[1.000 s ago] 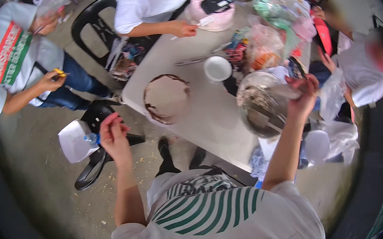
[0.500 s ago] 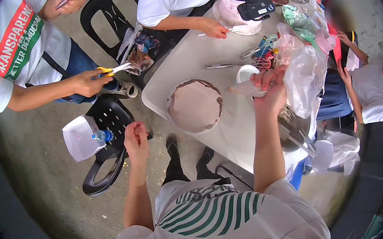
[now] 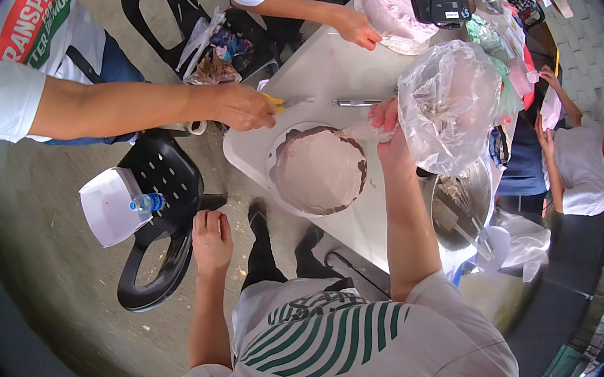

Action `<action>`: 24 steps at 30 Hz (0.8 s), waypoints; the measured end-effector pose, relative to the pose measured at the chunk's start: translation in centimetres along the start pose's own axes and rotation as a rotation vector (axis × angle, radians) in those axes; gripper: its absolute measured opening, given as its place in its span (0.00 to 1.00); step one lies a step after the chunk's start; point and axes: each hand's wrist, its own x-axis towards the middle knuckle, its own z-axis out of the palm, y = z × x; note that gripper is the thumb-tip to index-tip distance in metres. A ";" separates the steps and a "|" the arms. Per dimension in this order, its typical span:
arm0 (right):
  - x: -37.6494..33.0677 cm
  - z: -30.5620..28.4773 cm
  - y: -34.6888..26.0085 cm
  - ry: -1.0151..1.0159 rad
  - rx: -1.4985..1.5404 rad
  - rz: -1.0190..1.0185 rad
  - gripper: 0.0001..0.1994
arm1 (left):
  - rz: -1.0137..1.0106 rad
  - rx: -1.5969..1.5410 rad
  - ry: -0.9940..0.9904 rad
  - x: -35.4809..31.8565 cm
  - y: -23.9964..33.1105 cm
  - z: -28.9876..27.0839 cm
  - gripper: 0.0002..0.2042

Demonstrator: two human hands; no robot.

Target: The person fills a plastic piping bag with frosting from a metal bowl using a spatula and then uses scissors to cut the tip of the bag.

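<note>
In my right hand (image 3: 386,127) is a clear piping bag (image 3: 367,132), its fingers wrapped round the narrow filled part. The bag's tip points left, over the right edge of a round cake (image 3: 319,171). Pale pinkish-brown icing covers the cake top, with darker patches along the rim, and a white round board shows beneath it. The bag's loose, wide plastic end (image 3: 449,99) spreads out beyond my right hand. My left hand (image 3: 212,241) hangs off the table's left side with curled fingers and nothing visible in them. A co-worker's hand (image 3: 250,106) holds yellow-handled scissors (image 3: 295,102) beside the cake.
Another person's hand is beside a pink-iced cake (image 3: 390,15) on the far side of the white table (image 3: 251,142). A whisk handle (image 3: 357,102) lies beyond the piping bag. At right is a metal bowl (image 3: 441,213) with utensils; at left, a black chair (image 3: 165,179) holds a bottle (image 3: 147,203).
My right hand has brought the piping bag left to the cake's edge. The co-worker's scissors have come right, over the table. My left hand has lowered slightly.
</note>
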 end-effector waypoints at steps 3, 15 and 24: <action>-0.2 0.8 0.7 0.210 0.208 0.114 0.24 | 0.072 0.000 0.019 0.3 -0.1 0.1 0.04; 0.3 -1.4 2.6 0.113 0.323 0.098 0.21 | 0.030 -0.082 0.071 0.7 0.2 -0.1 0.03; 0.9 -1.4 2.0 -0.060 0.125 0.019 0.17 | -0.022 -0.131 0.050 0.5 -0.1 -0.1 0.03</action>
